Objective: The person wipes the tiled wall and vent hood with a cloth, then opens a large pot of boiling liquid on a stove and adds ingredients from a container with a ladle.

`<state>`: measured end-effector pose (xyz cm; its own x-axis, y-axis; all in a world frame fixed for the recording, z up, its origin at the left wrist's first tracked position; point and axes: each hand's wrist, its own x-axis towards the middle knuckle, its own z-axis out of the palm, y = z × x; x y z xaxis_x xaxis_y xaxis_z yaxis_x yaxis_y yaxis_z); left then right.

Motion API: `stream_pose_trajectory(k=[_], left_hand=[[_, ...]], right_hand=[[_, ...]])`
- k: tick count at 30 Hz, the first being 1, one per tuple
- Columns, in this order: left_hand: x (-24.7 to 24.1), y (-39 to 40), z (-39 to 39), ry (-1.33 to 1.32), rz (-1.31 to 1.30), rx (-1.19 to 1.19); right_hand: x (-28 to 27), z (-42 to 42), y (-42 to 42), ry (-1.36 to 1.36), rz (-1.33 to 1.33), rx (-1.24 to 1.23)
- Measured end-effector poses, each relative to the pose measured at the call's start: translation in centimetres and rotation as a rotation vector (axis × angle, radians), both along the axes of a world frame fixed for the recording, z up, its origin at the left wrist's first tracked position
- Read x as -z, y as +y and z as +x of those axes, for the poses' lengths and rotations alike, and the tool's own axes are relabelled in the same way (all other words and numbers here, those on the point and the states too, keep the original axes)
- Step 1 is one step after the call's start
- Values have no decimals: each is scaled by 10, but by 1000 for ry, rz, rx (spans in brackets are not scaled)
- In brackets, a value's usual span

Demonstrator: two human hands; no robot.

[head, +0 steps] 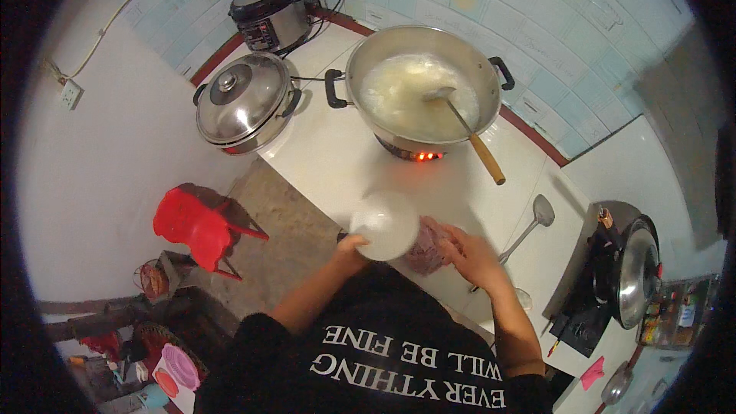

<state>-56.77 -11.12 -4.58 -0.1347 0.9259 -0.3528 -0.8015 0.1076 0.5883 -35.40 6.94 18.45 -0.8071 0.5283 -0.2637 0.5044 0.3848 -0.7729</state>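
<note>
My left hand (pixel 352 253) grips the rim of a white bowl (pixel 384 227), thumb uppermost, above the counter's front edge. Right beside the bowl, my right hand (pixel 468 250) has its fingers on the edge of a mauve, crumpled mass (pixel 426 247). Blur leaves it unclear whether this is cloth or meat. Beyond both hands, a large two-handled metal pot (pixel 422 132) holds pale, foamy liquid. A ladle (pixel 487 158) with a wooden handle rests in it, its handle over the pot's near rim. Under the pot, an electric cooker (pixel 409 153) shows red lights.
A lidded metal pot (pixel 244 100) and an electric pressure cooker (pixel 273 14) stand at the left. To the right lie a metal spatula (pixel 540 211) and a wok (pixel 635 279). A red plastic chair (pixel 192 227) is on the floor at left.
</note>
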Motion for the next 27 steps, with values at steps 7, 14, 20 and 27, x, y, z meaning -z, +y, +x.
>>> stream_pose_trajectory(k=[7, 14, 20, 27], left_hand=[[-43, -87, -26, -431, 82, -626], [-56, -102, -36, -199, -65, -669], [-92, -28, -47, 202, -423, -479], [-56, 43, -51, 323, -599, -358]], right_hand=[[-50, -43, 12, 243, 469, -5], [-29, -61, -3, 266, 395, -133], [14, -45, -25, 227, 442, -270], [48, 3, -48, 191, 294, -137]])
